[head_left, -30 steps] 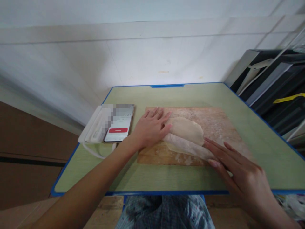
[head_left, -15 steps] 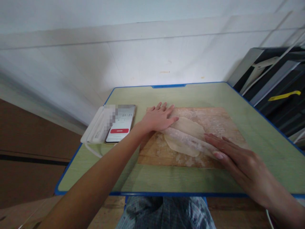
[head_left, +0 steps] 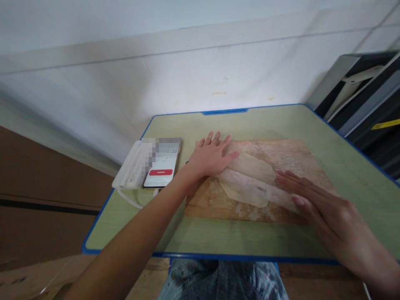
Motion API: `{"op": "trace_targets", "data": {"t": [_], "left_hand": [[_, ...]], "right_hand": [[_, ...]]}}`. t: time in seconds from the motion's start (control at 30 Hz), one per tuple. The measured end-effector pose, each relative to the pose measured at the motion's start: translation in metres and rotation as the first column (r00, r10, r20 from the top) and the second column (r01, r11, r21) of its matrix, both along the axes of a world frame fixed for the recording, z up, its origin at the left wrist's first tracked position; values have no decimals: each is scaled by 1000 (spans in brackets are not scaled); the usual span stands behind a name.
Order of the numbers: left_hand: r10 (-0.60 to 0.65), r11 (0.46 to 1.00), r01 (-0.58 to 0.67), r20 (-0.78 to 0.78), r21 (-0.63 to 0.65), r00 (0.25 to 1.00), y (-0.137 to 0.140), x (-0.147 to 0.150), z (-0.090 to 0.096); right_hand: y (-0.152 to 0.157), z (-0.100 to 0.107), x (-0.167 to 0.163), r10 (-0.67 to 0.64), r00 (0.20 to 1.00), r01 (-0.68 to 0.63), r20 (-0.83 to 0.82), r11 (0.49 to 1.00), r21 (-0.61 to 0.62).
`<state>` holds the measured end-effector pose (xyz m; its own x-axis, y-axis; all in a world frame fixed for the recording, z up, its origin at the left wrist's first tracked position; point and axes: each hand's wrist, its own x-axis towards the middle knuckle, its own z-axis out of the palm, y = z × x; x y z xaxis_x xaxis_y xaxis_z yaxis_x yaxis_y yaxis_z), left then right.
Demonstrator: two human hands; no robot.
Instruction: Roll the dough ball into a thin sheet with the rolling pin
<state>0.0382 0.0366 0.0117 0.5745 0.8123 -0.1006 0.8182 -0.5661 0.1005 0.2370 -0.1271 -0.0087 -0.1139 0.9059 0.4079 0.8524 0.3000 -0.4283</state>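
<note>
A flour-dusted rolling pin (head_left: 264, 191) lies aslant across a thin, roundish sheet of dough (head_left: 256, 167). Under both is a floured wooden board (head_left: 206, 205). My left hand (head_left: 210, 156) rests palm-down on the pin's far left end, its fingers spread and stretched out past it; that end is hidden beneath the palm. At the near right end, my right hand (head_left: 321, 208) presses flat with straight fingers close together and the thumb apart along the near side. Neither hand wraps round the pin. Dough shows on both sides of it.
The board lies on a small green table (head_left: 175, 237) with a blue edge. Left of my left hand are a phone (head_left: 161, 173) showing a running timer and a white object (head_left: 131, 168) with a cable. A white wall (head_left: 193, 79) stands behind; dark panels (head_left: 368, 104) lean at right.
The whole view has shifted slightly, so the table appears a little further right. Both hands stay on the pin, which shows little movement over the dough. The phone's timer has advanced one second.
</note>
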Motion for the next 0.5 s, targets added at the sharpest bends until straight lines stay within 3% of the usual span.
{"op": "trace_targets", "data": {"t": [0.13, 0.37, 0.5], "left_hand": [[-7, 999, 6, -12, -47, 1000, 11, 8, 0], [8, 999, -7, -27, 32, 1000, -24, -12, 4], [13, 998, -13, -4, 61, 1000, -25, -15, 3]], "right_hand": [[3, 3, 3, -28, 999, 25, -42, 997, -73], [-6, -3, 1, 5, 1000, -5, 2, 999, -49], [-3, -1, -1, -28, 999, 27, -16, 998, -57]]}}
